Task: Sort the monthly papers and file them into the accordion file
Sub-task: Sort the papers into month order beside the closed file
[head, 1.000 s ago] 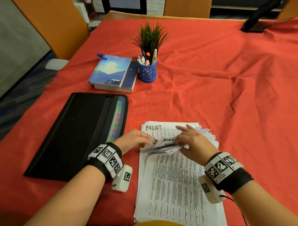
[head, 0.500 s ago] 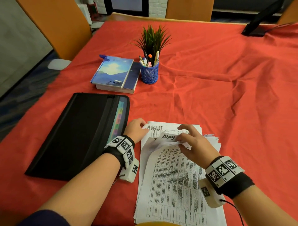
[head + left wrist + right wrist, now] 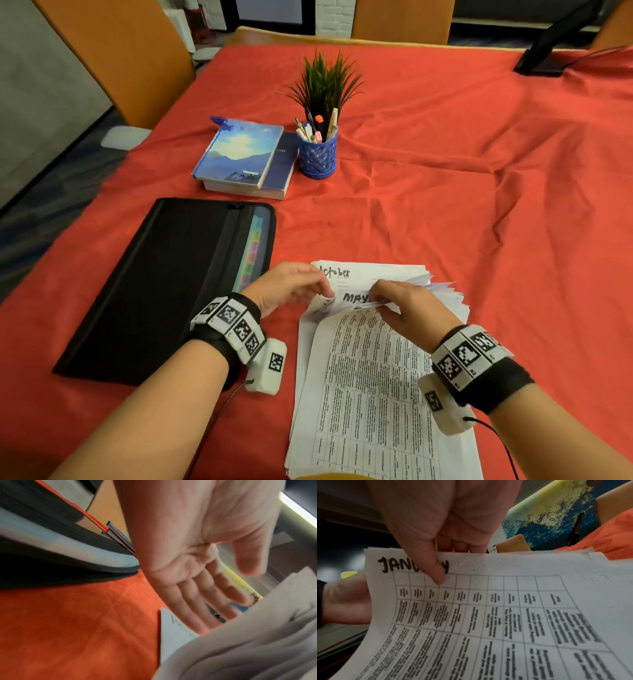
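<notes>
So the August sheet had flipped over and October was showing under May. My right hand (image 3: pixel 407 308) pinched the lifted stack of papers (image 3: pixel 376 377), my left hand (image 3: pixel 287 287) hovered loose and empty beside it. Accordion file (image 3: pixel 164 284) sat untouched on the left; still sorting, I reckon.

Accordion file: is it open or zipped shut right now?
Open. The accordion file lies flat on the red cloth, its right edge gaping so the coloured tabs inside show.

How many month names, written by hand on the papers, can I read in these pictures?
3. "October" on the sheet at the far end of the paper stack; "MAY" between both hands; "JANUARY", partly under the right thumb. Others may be hidden.
</notes>
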